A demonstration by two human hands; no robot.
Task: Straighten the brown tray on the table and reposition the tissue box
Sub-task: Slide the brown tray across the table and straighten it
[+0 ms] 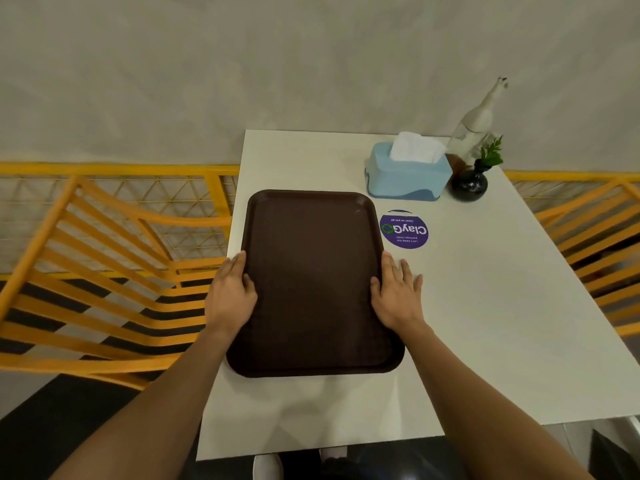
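The brown tray (pixel 313 271) lies flat on the white table (pixel 485 323), near its left edge, with its long side running away from me. My left hand (pixel 230 294) grips the tray's left rim, thumb on top. My right hand (pixel 398 292) holds the right rim, thumb over the edge and fingers spread flat on the table beside it. The light blue tissue box (pixel 405 178), with white tissue sticking up, stands beyond the tray's far right corner, close to the wall.
A dark round vase with a green sprig (pixel 471 181) and a white bottle (pixel 474 126) stand right of the tissue box. A purple round sticker (pixel 404 231) lies beside the tray. Yellow slatted chairs (pixel 104 271) flank the table; a yellow railing runs behind.
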